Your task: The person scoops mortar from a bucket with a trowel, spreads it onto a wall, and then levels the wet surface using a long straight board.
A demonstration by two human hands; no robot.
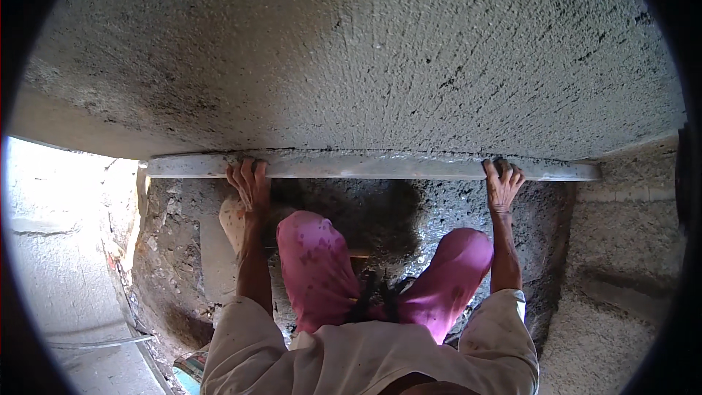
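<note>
A long, straight, pale grey screed bar (pixel 373 167) lies level across the view against the rough, wet-looking plastered wall (pixel 409 66). My left hand (pixel 251 181) grips it towards its left end, fingers curled over the top edge. Towards the right end, my right hand (pixel 502 181) holds the same bar in a like way. Dark wet mortar shows along the bar's upper edge, where it meets the wall. Both my forearms reach forward, roughly parallel. The undersides of the fingers are hidden behind the bar.
My bent knees in stained pink trousers (pixel 314 249) are below the bar. Dark, mortar-spattered ground (pixel 175 249) lies around them. A rough side wall (pixel 621 249) stands close on the right. At the left is a brightly lit pale surface (pixel 66 263) with a thin rod (pixel 102 342).
</note>
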